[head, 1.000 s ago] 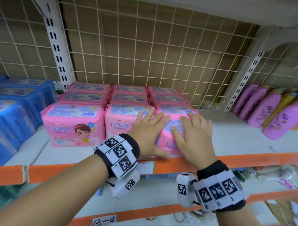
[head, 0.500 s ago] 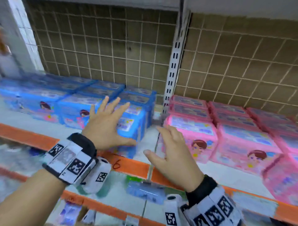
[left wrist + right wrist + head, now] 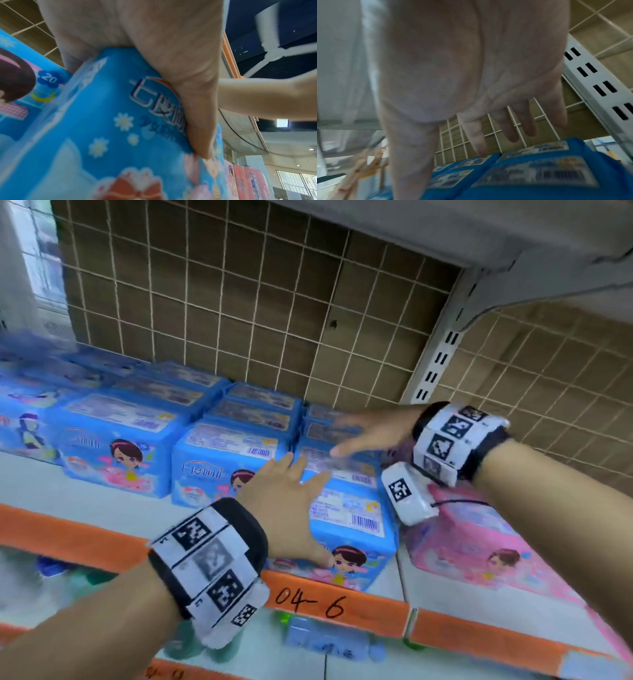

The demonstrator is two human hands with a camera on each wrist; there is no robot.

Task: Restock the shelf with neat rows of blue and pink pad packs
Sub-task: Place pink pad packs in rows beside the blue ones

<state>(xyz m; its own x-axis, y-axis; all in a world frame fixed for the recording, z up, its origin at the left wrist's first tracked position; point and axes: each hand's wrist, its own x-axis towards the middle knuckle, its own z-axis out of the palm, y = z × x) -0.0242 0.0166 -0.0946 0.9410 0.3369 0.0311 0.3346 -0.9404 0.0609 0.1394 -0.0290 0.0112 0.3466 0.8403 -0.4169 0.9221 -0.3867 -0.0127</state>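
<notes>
Store shelving with an orange front edge (image 3: 346, 604) and a white wire grid over brown backing board (image 3: 260, 313) fills the head view; "04-6" is handwritten on the orange edge. On the white shelf board (image 3: 85, 501) sits the front blue pad pack (image 3: 346, 522), at the right end of the blue section, right at the shelf's front lip and further forward than the blue packs beside it. The left hand (image 3: 287, 505) lies on its top and front left corner: fingers straight and slightly spread across the top, thumb pressed down along the printed front face, as the left wrist view shows against the brand lettering (image 3: 154, 102). The right hand (image 3: 370, 433) reaches in from the right above the packs behind it, fingers straight and a little apart, thumb stretched toward the left; in the right wrist view the fingertips (image 3: 481, 147) hang just over the label tops of the rear blue packs (image 3: 539, 174), and whether they touch cannot be told.

To the left, more blue packs (image 3: 219, 460) stand in rows running back toward the grid, with cartoon-girl fronts. To the right, past the slotted white upright (image 3: 438, 361), a pink pad pack (image 3: 479, 539) lies on the neighbouring shelf board, partly behind the right wrist's camera unit (image 3: 407, 494). Both wrists wear black bands with black-and-white marker squares. Below the orange edge, blurred items sit on a lower shelf.
</notes>
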